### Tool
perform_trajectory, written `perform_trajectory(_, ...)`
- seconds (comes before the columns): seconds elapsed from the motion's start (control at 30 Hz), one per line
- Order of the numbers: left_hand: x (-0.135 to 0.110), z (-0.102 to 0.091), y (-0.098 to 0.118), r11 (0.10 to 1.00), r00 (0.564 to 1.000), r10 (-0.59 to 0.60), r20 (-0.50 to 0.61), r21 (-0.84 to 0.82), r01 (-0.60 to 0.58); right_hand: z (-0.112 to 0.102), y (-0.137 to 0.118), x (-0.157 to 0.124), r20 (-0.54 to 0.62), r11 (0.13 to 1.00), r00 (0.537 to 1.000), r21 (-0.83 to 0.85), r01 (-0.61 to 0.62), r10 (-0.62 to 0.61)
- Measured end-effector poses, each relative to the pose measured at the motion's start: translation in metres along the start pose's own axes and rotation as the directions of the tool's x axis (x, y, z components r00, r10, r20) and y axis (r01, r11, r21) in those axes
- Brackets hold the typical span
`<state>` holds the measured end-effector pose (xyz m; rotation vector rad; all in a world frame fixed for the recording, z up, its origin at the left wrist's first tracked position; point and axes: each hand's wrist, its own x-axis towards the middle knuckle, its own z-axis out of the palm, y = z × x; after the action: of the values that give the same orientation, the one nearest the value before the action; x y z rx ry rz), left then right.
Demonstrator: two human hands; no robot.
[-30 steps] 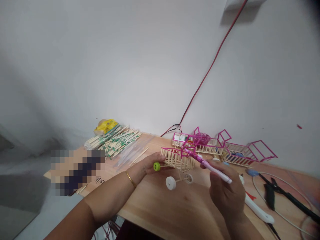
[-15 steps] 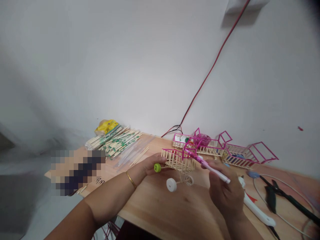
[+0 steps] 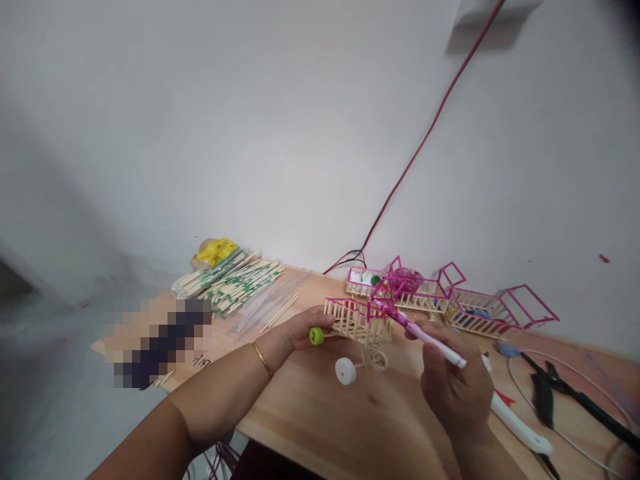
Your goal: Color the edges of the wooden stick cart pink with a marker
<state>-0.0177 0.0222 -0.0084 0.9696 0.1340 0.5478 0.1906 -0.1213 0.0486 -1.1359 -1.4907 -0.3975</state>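
A pixelated patch hides part of the counter. The glue gun is half-covered by the right hand. Pliers run blurred toward the right edge.

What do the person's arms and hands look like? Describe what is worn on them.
Both forearms are bare, with no sleeves or gloves in view. The left hand has a thin gold bangle around its wrist. The right hand shows no ring, watch or bracelet that can be made out.
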Motion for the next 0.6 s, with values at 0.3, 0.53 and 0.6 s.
perform_trajectory(0.3,0.0003,-0.0034,-0.001,1.0,1.0,-0.001,-0.001,-0.006,0.001,0.0002,0.0012,-0.0017,-0.021,1.0,1.0,-0.019,0.002,-0.003)
perform_trajectory(0.53,-0.0045,-0.0024,0.0027,1.0,1.0,0.001,-0.027,-0.027,-0.002,-0.0017,0.0024,0.0009,-0.124,0.997,0.991,-0.045,-0.065,0.059)
perform_trajectory(0.6,-0.0068,-0.0032,0.0037,0.999,0.999,-0.006,-0.035,-0.033,0.005,-0.0034,0.0045,0.0024,-0.172,0.99,0.979,-0.069,-0.126,0.113)
